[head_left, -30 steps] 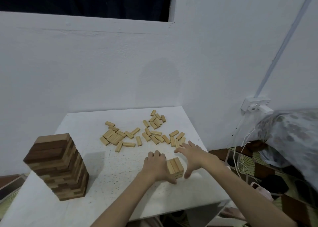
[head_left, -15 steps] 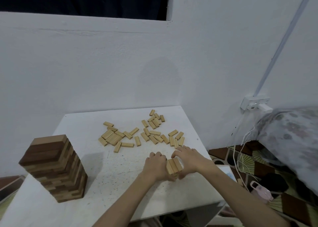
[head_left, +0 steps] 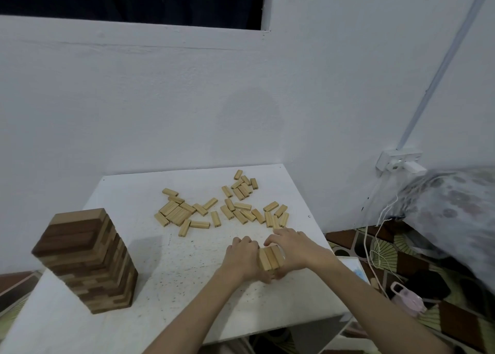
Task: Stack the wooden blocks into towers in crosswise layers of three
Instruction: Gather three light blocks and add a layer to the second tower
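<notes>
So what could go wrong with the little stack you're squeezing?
The small stack is pressed between the left hand and right hand; an uneven squeeze might skew its layers. It stands near the white table's front right edge, so a nudge could send blocks off. The loose blocks lie close behind.

I see the table (head_left: 112,324) filling the lower centre of frame, a tall block tower (head_left: 88,260) on it lower left, loose blocks (head_left: 222,206) scattered mid-frame, a short stack (head_left: 270,257) below them, between both hands.

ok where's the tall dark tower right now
In the head view, the dark tower stands at the table's near left corner, left of both hands.
</notes>
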### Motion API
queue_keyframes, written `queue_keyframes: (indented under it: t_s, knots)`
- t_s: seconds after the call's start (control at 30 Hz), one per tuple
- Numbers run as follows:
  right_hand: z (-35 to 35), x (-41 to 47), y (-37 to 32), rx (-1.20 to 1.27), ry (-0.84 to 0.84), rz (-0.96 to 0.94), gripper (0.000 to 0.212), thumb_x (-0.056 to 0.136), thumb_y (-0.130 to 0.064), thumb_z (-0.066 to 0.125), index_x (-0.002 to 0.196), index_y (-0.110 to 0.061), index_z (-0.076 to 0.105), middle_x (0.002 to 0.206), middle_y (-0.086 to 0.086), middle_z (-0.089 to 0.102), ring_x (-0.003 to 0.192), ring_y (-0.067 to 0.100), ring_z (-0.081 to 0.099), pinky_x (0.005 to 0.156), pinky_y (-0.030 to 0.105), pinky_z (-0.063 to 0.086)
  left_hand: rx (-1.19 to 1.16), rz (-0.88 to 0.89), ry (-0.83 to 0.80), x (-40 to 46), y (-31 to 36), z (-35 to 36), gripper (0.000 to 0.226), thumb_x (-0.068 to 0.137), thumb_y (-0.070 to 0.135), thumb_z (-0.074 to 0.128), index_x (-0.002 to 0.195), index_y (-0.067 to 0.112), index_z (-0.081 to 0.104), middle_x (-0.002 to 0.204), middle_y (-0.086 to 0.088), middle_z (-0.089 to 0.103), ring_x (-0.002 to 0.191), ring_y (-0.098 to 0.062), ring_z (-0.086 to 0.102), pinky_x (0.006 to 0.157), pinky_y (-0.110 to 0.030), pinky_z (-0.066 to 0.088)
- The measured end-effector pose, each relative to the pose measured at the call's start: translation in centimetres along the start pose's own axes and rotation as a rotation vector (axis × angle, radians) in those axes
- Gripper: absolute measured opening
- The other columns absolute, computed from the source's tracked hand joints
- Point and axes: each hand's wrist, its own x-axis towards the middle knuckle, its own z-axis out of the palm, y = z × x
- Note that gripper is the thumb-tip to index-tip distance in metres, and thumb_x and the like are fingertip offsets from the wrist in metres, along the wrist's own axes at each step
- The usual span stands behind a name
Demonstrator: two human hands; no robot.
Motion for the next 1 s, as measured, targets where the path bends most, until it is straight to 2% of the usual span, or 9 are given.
queue_keyframes:
  t_s: [0.23, 0.37, 0.43, 0.5, 0.6, 0.7, 0.77, 0.9, 1.0]
  knots:
    - [0.0, 0.2, -0.5, 0.003, 0.007, -0.004, 0.066, 0.073, -0.043, 0.077, 0.129, -0.024, 0.048, 0.126, 0.002, 0.045, 0.124, 0.022, 0.038, 0.097, 0.039, 0.035, -0.017, 0.003, 0.01, -0.2, 0.1, -0.2, 0.077, 0.068, 0.057, 0.074, 0.128, 0.014, 0.05, 0.127, -0.006, 0.047, 0.121, -0.026, 0.037, 0.1, -0.036, 0.038]
    - [-0.6, -0.1, -0.4, 0.086, -0.058, 0.017, 0.093, 0.069, -0.038, 0.083, 0.145, -0.026, 0.03, 0.149, 0.0, 0.031, 0.138, 0.022, 0.026, 0.111, 0.042, 0.026, -0.064, -0.008, -0.04, -0.3, -0.1, -0.3, 0.104, 0.065, 0.055, 0.077, 0.144, 0.013, 0.025, 0.142, -0.008, 0.034, 0.131, -0.027, 0.029, 0.107, -0.039, 0.032]
    - [-1.5, -0.7, 0.0, 0.247, -0.118, 0.049, 0.11, 0.068, -0.032, 0.085, 0.152, -0.024, 0.013, 0.158, -0.002, 0.017, 0.144, 0.02, 0.017, 0.115, 0.037, 0.021, -0.224, -0.038, -0.11, -0.6, -0.7, -1.1, 0.123, 0.064, 0.055, 0.078, 0.15, 0.011, 0.001, 0.152, -0.01, 0.018, 0.139, -0.029, 0.02, 0.111, -0.041, 0.027]
    - [-2.8, -1.3, 0.7, 0.38, -0.166, 0.09, 0.115, 0.07, -0.03, 0.084, 0.153, -0.022, 0.005, 0.159, 0.0, 0.014, 0.144, 0.02, 0.018, 0.113, 0.032, 0.023, -0.459, -0.092, -0.142, -0.9, -1.3, -2.4, 0.118, 0.071, 0.062, 0.068, 0.15, 0.008, -0.001, 0.156, -0.01, 0.013, 0.138, -0.026, 0.024, 0.109, -0.038, 0.029]
    - [-4.1, -1.9, 1.3, 0.557, -0.189, 0.174, 0.1, 0.082, -0.032, 0.074, 0.153, -0.019, 0.005, 0.157, 0.008, 0.019, 0.141, 0.025, 0.026, 0.108, 0.033, 0.031, -1.05, -0.296, -0.199, -1.1, -1.4, -4.1, 0.097, 0.083, 0.07, 0.04, 0.15, 0.006, 0.01, 0.15, -0.018, 0.025, 0.123, -0.028, 0.041, 0.101, -0.039, 0.04]
    - [-4.2, -1.7, 0.9, 0.87, -0.125, 0.283, 0.083, 0.091, -0.043, 0.058, 0.153, -0.013, 0.011, 0.15, 0.017, 0.03, 0.124, 0.029, 0.046, 0.1, 0.036, 0.043, -1.523, -0.438, -0.299, -1.6, -0.8, -4.7, 0.095, 0.086, 0.071, 0.03, 0.15, 0.005, 0.002, 0.151, -0.028, 0.014, 0.139, -0.041, 0.022, 0.11, -0.049, 0.028]
    - [-3.8, -1.6, 0.3, 1.064, -0.13, 0.354, 0.085, 0.09, -0.055, 0.049, 0.152, -0.009, 0.012, 0.143, 0.027, 0.035, 0.114, 0.035, 0.052, 0.1, 0.042, 0.045, -1.672, -0.478, -0.349, -2.5, 0.1, -4.8, 0.094, 0.089, 0.069, 0.025, 0.148, 0.0, 0.003, 0.152, -0.029, 0.01, 0.141, -0.042, 0.015, 0.113, -0.05, 0.019]
    - [-2.7, -1.5, -0.6, 1.206, -0.176, 0.433, 0.087, 0.087, -0.07, 0.032, 0.153, -0.019, 0.009, 0.141, 0.037, 0.032, 0.126, 0.048, 0.043, 0.104, 0.048, 0.04, -1.789, -0.538, -0.382, -3.0, 1.4, -4.2, 0.091, 0.091, 0.069, 0.016, 0.148, -0.001, 0.006, 0.146, -0.029, 0.029, 0.135, -0.039, 0.032, 0.109, -0.048, 0.024]
    - [-2.2, -1.7, -0.8, 1.267, -0.185, 0.443, 0.088, 0.088, -0.072, 0.025, 0.153, -0.017, 0.003, 0.141, 0.037, 0.033, 0.128, 0.046, 0.042, 0.107, 0.049, 0.035, -1.809, -0.565, -0.364, -2.5, 1.2, -3.2, 0.093, 0.088, 0.072, 0.016, 0.15, 0.004, -0.001, 0.148, -0.027, 0.024, 0.137, -0.036, 0.031, 0.113, -0.047, 0.022]
